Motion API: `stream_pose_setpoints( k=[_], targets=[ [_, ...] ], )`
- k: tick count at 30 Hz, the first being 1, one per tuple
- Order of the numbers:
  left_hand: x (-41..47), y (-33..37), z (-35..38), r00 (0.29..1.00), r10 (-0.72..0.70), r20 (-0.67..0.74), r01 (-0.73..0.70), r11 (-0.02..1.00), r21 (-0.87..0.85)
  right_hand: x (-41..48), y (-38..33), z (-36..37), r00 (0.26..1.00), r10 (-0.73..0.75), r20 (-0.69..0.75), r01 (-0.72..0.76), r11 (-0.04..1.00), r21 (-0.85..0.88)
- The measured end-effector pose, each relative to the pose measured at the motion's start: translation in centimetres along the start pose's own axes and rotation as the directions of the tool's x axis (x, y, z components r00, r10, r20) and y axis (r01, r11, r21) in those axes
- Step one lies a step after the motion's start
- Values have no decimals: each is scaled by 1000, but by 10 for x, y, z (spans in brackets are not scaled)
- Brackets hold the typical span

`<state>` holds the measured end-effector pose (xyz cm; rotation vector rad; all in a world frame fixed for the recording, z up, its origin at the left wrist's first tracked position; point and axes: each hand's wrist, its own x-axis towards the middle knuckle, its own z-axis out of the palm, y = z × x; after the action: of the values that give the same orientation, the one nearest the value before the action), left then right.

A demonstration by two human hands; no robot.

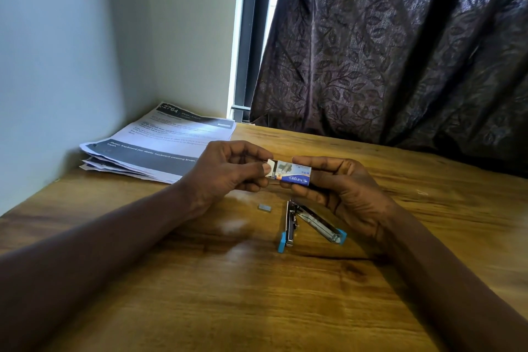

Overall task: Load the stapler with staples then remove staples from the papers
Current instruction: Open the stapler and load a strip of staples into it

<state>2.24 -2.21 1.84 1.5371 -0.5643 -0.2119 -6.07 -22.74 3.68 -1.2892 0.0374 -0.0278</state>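
Both hands held a small staple box (293, 174) above the wooden table (257, 308), its long axis running roughly left-right w/ the blue "kangaro" side facing the camera, print upside down. The right hand (340, 188) pinched the box's right end btwn thumb on top and fingers underneath; the left hand (228, 171) was closed on the white flap (270, 165) at the box's left end, thumb pressed against it, so the box sat btwn the two grips and touched both. The open end pointed toward the left hand. On the table just below the hands lay the stapler (307, 224), swung open into a V: the two arms met at the hinge on the far side and spread toward the camera, each ending in a blue tip. A short grey strip of staples (264, 206), probably loose, lay flat just left of the stapler's hinge, apart from it. The papers (160, 148) were stacked in the far left corner against the wall (57, 51), well apart from the hands, beside a dark patterned curtain (400, 51)
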Motion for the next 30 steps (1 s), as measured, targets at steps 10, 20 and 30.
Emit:
stream_pose_setpoints(
  k=[10, 20, 30],
  targets=[
    [-1, -4, 3, 996, 80, -49, -73, 987, 147, -3, -1, 3, 997, 50, 53, -51, 999, 4],
    [-4, -5, 5, 994, 94, -60, -87, 991, 105, -1, 3, 4, 998, 32, 59, -34, 999, 38],
    [-8, 0, 7, 995, 91, 36, -91, 996, -1, 2, 4, 3, 1000, 10, 21, -11, 997, 77]
  ],
)
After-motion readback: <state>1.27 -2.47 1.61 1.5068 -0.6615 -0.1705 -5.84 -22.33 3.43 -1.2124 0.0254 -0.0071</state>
